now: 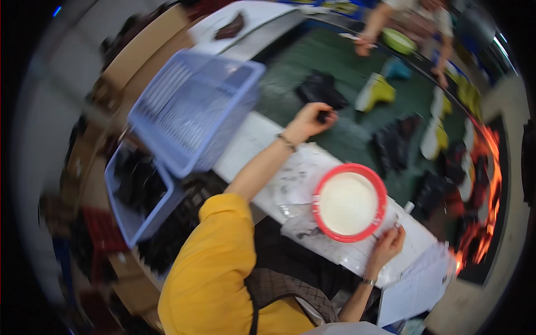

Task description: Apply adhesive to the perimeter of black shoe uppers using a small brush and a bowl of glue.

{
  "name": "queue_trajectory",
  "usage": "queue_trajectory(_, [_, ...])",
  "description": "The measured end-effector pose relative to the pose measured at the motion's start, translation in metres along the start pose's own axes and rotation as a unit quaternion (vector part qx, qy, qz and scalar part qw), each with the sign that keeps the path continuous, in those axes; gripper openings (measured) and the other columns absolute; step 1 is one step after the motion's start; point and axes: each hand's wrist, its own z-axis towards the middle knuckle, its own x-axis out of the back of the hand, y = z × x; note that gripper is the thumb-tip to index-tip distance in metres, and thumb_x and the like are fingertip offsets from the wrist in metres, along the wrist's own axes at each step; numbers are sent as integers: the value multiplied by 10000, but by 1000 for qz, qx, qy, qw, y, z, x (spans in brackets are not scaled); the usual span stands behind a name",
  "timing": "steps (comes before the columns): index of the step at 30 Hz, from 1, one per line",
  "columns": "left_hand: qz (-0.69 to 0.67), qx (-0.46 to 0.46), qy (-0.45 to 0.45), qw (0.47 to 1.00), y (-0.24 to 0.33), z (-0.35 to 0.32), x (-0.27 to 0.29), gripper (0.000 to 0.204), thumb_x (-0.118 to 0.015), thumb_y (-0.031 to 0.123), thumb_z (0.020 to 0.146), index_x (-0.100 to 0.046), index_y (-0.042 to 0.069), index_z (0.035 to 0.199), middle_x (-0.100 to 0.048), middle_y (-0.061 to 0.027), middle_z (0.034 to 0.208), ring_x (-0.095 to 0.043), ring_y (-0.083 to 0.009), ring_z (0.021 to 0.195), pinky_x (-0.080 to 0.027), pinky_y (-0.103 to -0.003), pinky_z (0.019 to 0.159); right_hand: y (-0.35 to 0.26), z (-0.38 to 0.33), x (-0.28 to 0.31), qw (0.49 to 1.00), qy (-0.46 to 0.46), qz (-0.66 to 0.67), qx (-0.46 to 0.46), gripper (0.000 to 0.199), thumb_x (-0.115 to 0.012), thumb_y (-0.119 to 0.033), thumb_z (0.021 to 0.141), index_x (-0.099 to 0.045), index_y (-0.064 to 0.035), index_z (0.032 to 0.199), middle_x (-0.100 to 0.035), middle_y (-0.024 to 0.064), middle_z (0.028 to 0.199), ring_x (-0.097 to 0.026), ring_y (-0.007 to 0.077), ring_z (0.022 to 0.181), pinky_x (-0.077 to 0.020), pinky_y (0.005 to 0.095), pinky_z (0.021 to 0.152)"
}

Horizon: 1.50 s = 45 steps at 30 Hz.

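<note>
My left hand (314,120) reaches over the near edge of the green work surface, its fingers curled round a small dark piece (322,116) whose kind I cannot make out. Just beyond it lies a black shoe upper (321,89), blurred. My right hand (389,243) is low beside a red-rimmed bowl (349,202) of creamy white liquid. Its fingers are pinched together, and whatever they hold is too small to name. Close by, a short white stick-like thing (408,207) shows at the table edge. Another black upper (394,144) rests past the bowl.
Blue plastic baskets stand at left, an upper one (192,128) and a lower one (151,218) with black pieces. Yellow-and-white shoe parts (375,93) lie on the green belt (346,61). Across it, a person's hand (364,43) is near a green bowl (398,41). Papers (413,298) lie lower right.
</note>
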Motion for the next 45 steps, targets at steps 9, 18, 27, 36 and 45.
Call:
queue_trajectory(9, [622, -540, 193, 533, -26, -328, -83, 243, -638, -34, 914, -772, 77, 1083, -775, -30, 1049, -690, -114, 868, -539, -271, 753, 5, 5, 18, 998, -37, -43, 23, 278, -571, -270, 1092, -608, -26, 1219, -466, -68, 718, -348, -7, 550, -243, 181, 445])
queue_trajectory(18, [660, -377, 631, 157, 139, -615, 113, 383, -706, 134, 867, -711, 127, 1250, -731, -151, 1185, -704, -322, 1082, -555, -427, 943, 13, 13, 19, 997, -44, -54, 40, 306, -588, -287, 1083, -617, -15, 1220, -469, -74, 712, -355, -7, 556, -248, 176, 458])
queue_trajectory(27, [689, -270, 653, 162, 203, -569, 131, 370, -768, 416, 841, -785, 248, 1170, -767, -113, 1120, -713, -324, 1064, -481, -460, 922, 23, 16, 27, 996, -55, -52, 46, 266, -575, -270, 1091, -607, -24, 1188, -500, -74, 777, -387, -5, 608, -283, 170, 489])
queue_trajectory(36, [396, -708, 512, 281, 143, -654, 20, 265, -762, 296, 968, -709, 37, 991, -603, 47, 712, -453, -34, 501, -377, -215, 430, 22, 20, 24, 994, -82, -54, 42, 255, -571, -266, 1094, -606, -26, 1174, -494, -74, 788, -387, -1, 622, -289, 171, 503])
queue_trajectory(45, [468, -711, 405, 333, 20, -599, -135, 186, -760, 124, 961, -727, 25, 1116, -683, 17, 814, -428, -12, 459, -304, -187, 418, 28, 20, 29, 994, -72, -59, 55, 257, -566, -266, 1095, -608, -26, 1178, -442, -77, 731, -359, 10, 592, -254, 198, 490])
